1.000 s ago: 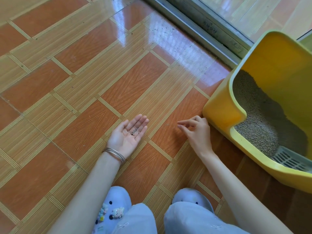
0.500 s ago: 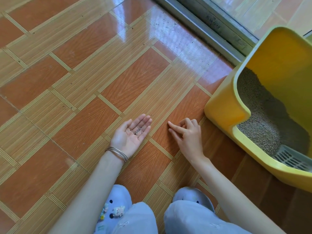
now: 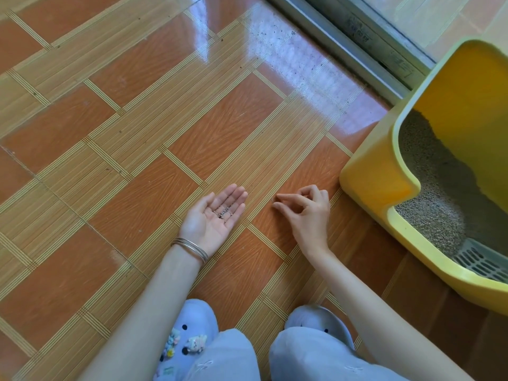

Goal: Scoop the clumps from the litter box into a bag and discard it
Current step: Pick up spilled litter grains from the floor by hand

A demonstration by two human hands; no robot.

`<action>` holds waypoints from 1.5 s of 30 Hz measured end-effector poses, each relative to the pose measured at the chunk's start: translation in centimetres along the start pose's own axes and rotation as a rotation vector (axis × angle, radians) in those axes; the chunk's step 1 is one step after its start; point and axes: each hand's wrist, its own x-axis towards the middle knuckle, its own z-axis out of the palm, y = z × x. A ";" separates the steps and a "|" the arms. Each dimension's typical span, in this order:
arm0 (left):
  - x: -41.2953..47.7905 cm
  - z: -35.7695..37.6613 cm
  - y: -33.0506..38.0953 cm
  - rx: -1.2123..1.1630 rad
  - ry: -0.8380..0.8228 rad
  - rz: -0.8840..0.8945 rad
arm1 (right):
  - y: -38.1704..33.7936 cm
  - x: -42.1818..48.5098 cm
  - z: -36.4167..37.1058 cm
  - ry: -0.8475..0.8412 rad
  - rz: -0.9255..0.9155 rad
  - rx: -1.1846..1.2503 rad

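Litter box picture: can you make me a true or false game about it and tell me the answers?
1. The litter box is yellow. True.
2. The left hand is a tight fist. False: it lies palm up with its fingers straight, and small grains sit on them.
3. The right hand holds the grey scoop. False: the scoop lies inside the litter box, and the right hand is low over the floor beside the box.
4. Bracelets are on the left wrist. True.
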 end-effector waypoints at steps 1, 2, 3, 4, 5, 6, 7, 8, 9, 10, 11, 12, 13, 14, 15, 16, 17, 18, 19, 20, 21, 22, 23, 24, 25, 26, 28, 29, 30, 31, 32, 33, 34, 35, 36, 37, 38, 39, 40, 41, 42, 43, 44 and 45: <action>0.0 0.0 0.0 0.004 0.002 0.000 | -0.1 0.0 0.1 -0.004 0.000 0.007; 0.1 0.0 0.0 0.008 0.005 0.002 | -0.2 0.1 0.1 -0.007 -0.002 0.012; 0.1 0.0 0.0 0.010 0.008 0.003 | -0.3 0.1 0.2 -0.010 -0.006 0.012; 0.2 0.0 0.0 0.011 0.011 0.003 | -0.3 0.2 0.3 -0.013 -0.013 0.007; 0.2 0.0 0.0 0.010 0.013 0.002 | -0.4 0.3 0.4 -0.016 -0.020 0.000; 0.2 0.1 0.0 0.011 0.017 0.002 | -0.3 0.5 0.4 -0.021 -0.027 -0.005; 0.2 0.0 0.1 0.012 0.021 0.001 | -0.3 0.6 0.4 -0.026 -0.034 -0.010; 0.3 0.0 0.1 0.012 0.024 0.000 | -0.2 0.7 0.5 -0.027 -0.046 -0.015; 0.3 -0.1 0.1 0.011 0.027 0.000 | -0.1 0.7 0.5 -0.027 -0.063 -0.023; 0.3 -0.1 0.1 0.009 0.030 -0.001 | 0.0 0.8 0.5 -0.023 -0.088 -0.035; 0.4 -0.1 0.1 0.010 0.033 -0.001 | 0.1 0.8 0.6 -0.015 -0.120 -0.054; 0.4 -0.1 0.1 0.015 0.035 -0.001 | 0.2 0.8 0.6 -0.007 -0.155 -0.079; 0.4 -0.1 0.1 0.021 0.038 0.001 | 0.2 0.8 0.7 0.001 -0.191 -0.112; 0.4 -0.1 0.1 0.024 0.039 0.003 | 0.3 0.7 0.9 0.008 -0.223 -0.148; 0.5 -0.1 0.1 0.024 0.039 0.003 | 0.5 0.6 1.0 0.015 -0.249 -0.182; 0.5 -0.1 0.1 0.024 0.038 0.004 | 0.5 0.6 1.1 0.019 -0.272 -0.215; 0.5 -0.1 0.1 0.027 0.037 0.004 | 0.5 0.6 1.2 0.018 -0.296 -0.245; 0.5 -0.1 0.1 0.029 0.038 0.004 | 0.4 0.6 1.2 0.010 -0.317 -0.279; 0.5 -0.1 0.1 0.030 0.039 0.004 | 0.3 0.6 1.3 -0.004 -0.334 -0.319; 0.5 -0.1 0.1 0.033 0.041 0.004 | 0.2 0.6 1.2 -0.021 -0.346 -0.355; 0.4 -0.1 0.1 0.037 0.043 0.006 | 0.1 0.8 1.1 -0.035 -0.333 -0.365; 0.4 0.0 0.1 0.041 0.046 0.007 | -0.1 0.9 0.9 -0.053 -0.282 -0.332; 0.4 0.1 0.0 0.043 0.046 0.007 | -0.4 1.1 0.6 -0.071 -0.191 -0.246; 0.3 0.3 -0.1 0.044 0.044 0.005 | -0.7 1.3 0.2 -0.084 -0.093 -0.119; 0.3 0.5 -0.2 0.044 0.042 0.000 | -1.2 1.5 -0.3 -0.096 -0.024 0.022; 0.3 0.7 -0.4 0.045 0.040 -0.006 | -1.9 1.7 -0.8 -0.115 0.010 0.136; 0.3 1.3 -0.9 0.050 0.038 -0.018 | -3.8 1.7 -1.9 -0.174 -0.019 0.244; 0.4 1.7 -1.2 0.060 0.036 -0.023 | -4.6 1.7 -2.3 -0.216 -0.054 0.263; 0.4 2.1 -1.5 0.072 0.030 -0.028 | -5.2 1.6 -2.6 -0.255 -0.088 0.265; 0.4 2.4 -1.7 0.084 0.020 -0.031 | -5.6 1.5 -2.7 -0.289 -0.118 0.252; 0.4 2.8 -1.8 0.097 0.010 -0.035 | -5.7 1.4 -2.7 -0.315 -0.140 0.232; 0.3 3.1 -1.9 0.110 -0.001 -0.037 | -5.7 1.3 -2.7 -0.327 -0.157 0.212; 0.3 3.3 -1.9 0.121 -0.008 -0.036 | -5.6 1.3 -2.8 -0.323 -0.160 0.202; 0.2 3.5 -1.9 0.126 -0.012 -0.032 | -5.5 1.3 -2.9 -0.300 -0.149 0.204; 0.1 3.5 -1.8 0.120 -0.017 -0.028 | -5.5 1.4 -3.1 -0.266 -0.126 0.218; 0.1 3.6 -1.8 0.109 -0.023 -0.024 | -5.5 1.4 -3.2 -0.227 -0.105 0.233; 0.1 3.5 -1.7 0.097 -0.027 -0.023 | -5.5 1.5 -3.4 -0.197 -0.094 0.241; 0.0 3.5 -1.6 0.087 -0.028 -0.022 | -5.5 1.5 -3.5 -0.182 -0.096 0.234; 0.0 3.4 -1.6 0.079 -0.028 -0.023 | -5.5 1.6 -3.5 -0.186 -0.098 0.220; -0.1 3.3 -1.6 0.077 -0.029 -0.025 | -5.4 1.6 -3.5 -0.200 -0.095 0.205; -0.1 3.3 -1.6 0.082 -0.029 -0.026 | -5.4 1.7 -3.5 -0.209 -0.084 0.197; -0.2 3.3 -1.6 0.087 -0.030 -0.027 | -5.5 1.7 -3.6 -0.210 -0.070 0.195; -0.2 3.4 -1.6 0.090 -0.029 -0.028 | -5.5 1.8 -3.6 -0.203 -0.059 0.204; -0.3 3.5 -1.6 0.091 -0.030 -0.028 | -5.5 1.8 -3.6 -0.191 -0.062 0.205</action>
